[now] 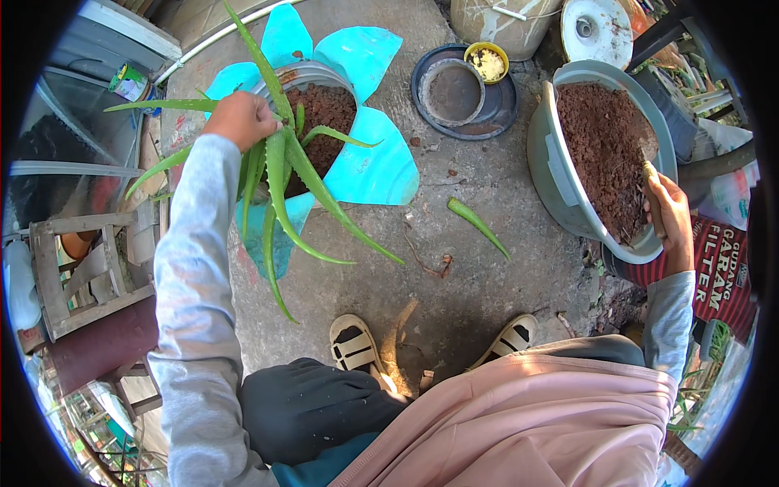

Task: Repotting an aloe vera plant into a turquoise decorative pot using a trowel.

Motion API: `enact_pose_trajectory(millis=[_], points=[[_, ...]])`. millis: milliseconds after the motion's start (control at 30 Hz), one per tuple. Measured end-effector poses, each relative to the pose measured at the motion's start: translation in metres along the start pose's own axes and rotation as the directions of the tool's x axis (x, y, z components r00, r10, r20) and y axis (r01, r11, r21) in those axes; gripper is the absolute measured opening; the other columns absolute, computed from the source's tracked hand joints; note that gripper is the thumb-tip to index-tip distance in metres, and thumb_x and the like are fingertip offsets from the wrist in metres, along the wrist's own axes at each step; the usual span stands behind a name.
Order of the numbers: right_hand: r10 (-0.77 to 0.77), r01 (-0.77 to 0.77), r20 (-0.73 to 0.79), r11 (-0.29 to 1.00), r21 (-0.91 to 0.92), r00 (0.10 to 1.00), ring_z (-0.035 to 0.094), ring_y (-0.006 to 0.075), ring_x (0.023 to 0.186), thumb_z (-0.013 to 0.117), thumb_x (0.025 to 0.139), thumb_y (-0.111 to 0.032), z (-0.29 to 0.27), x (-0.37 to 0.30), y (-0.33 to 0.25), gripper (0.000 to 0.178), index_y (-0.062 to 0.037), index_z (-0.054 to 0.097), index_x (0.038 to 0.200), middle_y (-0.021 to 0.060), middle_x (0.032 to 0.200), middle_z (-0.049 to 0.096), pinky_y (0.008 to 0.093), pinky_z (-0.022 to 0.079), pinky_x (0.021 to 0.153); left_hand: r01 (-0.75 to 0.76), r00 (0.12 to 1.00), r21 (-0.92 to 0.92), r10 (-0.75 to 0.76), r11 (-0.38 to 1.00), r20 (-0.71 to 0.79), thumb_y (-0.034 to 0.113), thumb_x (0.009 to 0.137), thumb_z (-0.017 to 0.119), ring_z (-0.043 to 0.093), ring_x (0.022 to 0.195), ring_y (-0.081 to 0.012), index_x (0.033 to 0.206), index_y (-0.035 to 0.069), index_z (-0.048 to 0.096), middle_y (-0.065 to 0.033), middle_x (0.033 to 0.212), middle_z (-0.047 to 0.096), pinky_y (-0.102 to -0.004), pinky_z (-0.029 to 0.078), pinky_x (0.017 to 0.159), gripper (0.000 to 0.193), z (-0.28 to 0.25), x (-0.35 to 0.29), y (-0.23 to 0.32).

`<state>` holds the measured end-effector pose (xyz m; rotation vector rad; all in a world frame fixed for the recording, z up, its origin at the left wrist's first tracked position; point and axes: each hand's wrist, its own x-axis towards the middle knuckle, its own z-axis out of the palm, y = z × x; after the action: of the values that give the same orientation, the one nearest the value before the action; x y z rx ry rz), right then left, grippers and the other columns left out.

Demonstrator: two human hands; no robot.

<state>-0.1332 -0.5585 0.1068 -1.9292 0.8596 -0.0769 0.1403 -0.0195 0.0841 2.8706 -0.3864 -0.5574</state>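
Note:
My left hand (243, 120) is closed round the base of an aloe vera plant (302, 166), whose long green leaves spread out to all sides. The plant leans over a flower-shaped pot with bright blue petals (375, 158); reddish-brown soil (330, 109) shows inside it. The aloe's roots are hidden behind its leaves and my hand. On the right, my right hand (672, 213) grips the wooden handle of a trowel (649, 158), its blade in the soil (599, 146) of a grey-green basin (542, 158). A loose aloe leaf (479, 227) lies on the concrete between pot and basin.
A dark round tray (503, 120) holds a shallow dish (451, 93) and a small yellow pot (488, 63). Behind stand a large pale bucket (507, 20) and a white lid (596, 32). A wooden frame (85, 276) stands left; a red-and-black sack (722, 276) lies right. Sandals (355, 341) are below.

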Motion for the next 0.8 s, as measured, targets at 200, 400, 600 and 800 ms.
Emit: enact_pose_trajectory(millis=[200,400,600,800], points=[[-0.021,0.018,0.048,0.999,0.049,0.999,0.047,0.0034,0.054,0.057,0.085,-0.027,0.005,0.0,0.001,0.039,-0.0015,0.054,0.114,-0.0027,0.074,0.053,0.0162,0.039,0.044,-0.015,0.989,-0.003,0.015,1.0,0.148,0.019,0.063,0.069,0.06,0.07,-0.0178,0.113,-0.007,0.053,-0.0138,0.087,0.063,-0.0299,0.049,0.063,0.058,0.012,0.041,-0.014],[-0.027,0.022,0.066,0.997,0.074,0.997,0.047,0.0028,0.055,0.056,0.086,-0.026,0.009,0.0,0.006,0.036,-0.0028,0.054,0.114,-0.0028,0.075,0.053,0.0157,0.04,0.044,0.237,0.932,-0.155,-0.179,0.959,0.316,0.022,0.057,0.072,0.06,0.076,-0.0193,0.119,-0.005,0.049,-0.0155,0.094,0.062,-0.0291,0.049,0.068,0.072,0.01,0.034,-0.01],[-0.015,0.007,0.078,0.996,0.093,0.997,0.048,0.0028,0.056,0.054,0.087,-0.026,0.012,0.0,0.007,0.035,-0.0023,0.054,0.114,-0.0019,0.077,0.054,0.0156,0.04,0.045,0.225,0.93,-0.084,-0.188,0.971,0.317,0.022,0.057,0.072,0.06,0.077,-0.0185,0.115,-0.004,0.054,-0.0147,0.096,0.062,-0.0292,0.049,0.071,0.066,0.006,0.032,-0.007],[-0.021,0.011,0.082,0.992,0.124,0.996,0.048,0.0031,0.055,0.055,0.087,-0.027,0.012,-0.002,0.006,0.038,-0.0013,0.053,0.115,-0.0001,0.079,0.055,0.0159,0.04,0.044,0.155,0.918,-0.285,-0.032,0.946,0.395,0.019,0.063,0.07,0.059,0.079,-0.0177,0.118,0.003,0.054,-0.0104,0.094,0.062,-0.0279,0.048,0.073,0.059,0.012,0.035,-0.029]])
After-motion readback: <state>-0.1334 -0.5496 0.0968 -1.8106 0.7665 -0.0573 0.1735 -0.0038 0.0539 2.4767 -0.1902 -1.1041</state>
